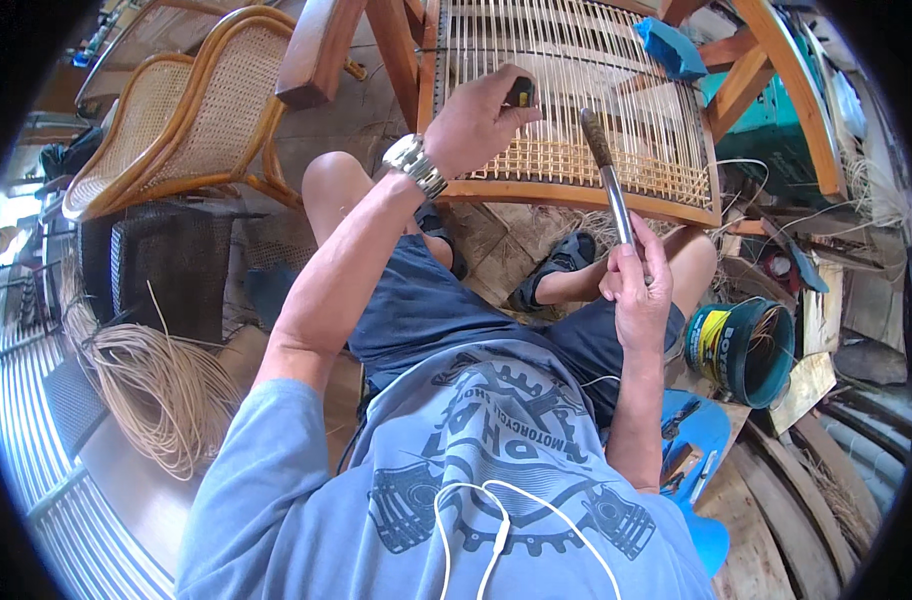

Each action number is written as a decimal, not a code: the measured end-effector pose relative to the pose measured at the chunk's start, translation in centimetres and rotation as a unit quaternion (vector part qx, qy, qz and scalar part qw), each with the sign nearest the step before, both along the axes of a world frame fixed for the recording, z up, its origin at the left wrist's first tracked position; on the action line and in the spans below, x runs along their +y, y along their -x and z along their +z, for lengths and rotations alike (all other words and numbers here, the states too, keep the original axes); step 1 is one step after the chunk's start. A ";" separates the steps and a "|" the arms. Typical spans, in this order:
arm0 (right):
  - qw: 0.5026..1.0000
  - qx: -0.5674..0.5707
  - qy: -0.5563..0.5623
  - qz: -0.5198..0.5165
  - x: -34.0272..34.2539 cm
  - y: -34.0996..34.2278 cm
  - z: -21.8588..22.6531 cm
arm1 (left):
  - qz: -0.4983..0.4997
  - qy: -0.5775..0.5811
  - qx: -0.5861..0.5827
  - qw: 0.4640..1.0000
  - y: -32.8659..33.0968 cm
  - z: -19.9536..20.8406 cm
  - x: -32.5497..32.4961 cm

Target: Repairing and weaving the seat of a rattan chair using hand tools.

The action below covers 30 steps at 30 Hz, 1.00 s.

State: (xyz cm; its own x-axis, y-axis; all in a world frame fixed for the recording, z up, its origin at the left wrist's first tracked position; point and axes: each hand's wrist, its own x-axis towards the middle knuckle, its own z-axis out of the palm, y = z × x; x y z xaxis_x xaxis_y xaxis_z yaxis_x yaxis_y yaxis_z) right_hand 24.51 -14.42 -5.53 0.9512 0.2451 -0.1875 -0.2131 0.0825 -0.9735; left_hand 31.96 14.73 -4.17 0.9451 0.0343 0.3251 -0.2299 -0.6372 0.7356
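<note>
A wooden frame (596, 203) strung with pale cane strands (536, 50) lies before my knees; the strands cross in a tighter weave along its near edge. Over the left of this weave is my left hand (476, 125), closed round a short dark tool handle (521, 92) with a yellowish patch; its other end is hidden. My right hand (641, 285), above my right thigh, grips the lower end of a tool with a shiny metal shaft (616, 205) and a worn brown far end (596, 138). That tool slants up over the frame's near edge. Its gripped end is hidden.
A rattan chair (201, 110) stands at the far left, above a coil of cane (161, 390). To the right are a dark green bucket (746, 350), a blue stool (701, 450) with tools on it, and wood scraps. A blue object (671, 50) rests on the frame's far right.
</note>
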 end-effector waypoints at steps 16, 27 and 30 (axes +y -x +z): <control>0.974 -0.094 0.128 0.159 5.4 2.2 -0.5 | -0.032 -0.020 0.019 0.999 0.0 -0.2 0.9; 0.968 -0.121 0.134 0.171 5.6 4.4 -0.3 | -0.028 0.022 0.032 0.999 1.5 0.0 0.6; 0.974 -0.100 0.136 0.148 5.6 3.9 -0.1 | -0.031 0.025 0.009 0.999 1.6 -0.2 0.6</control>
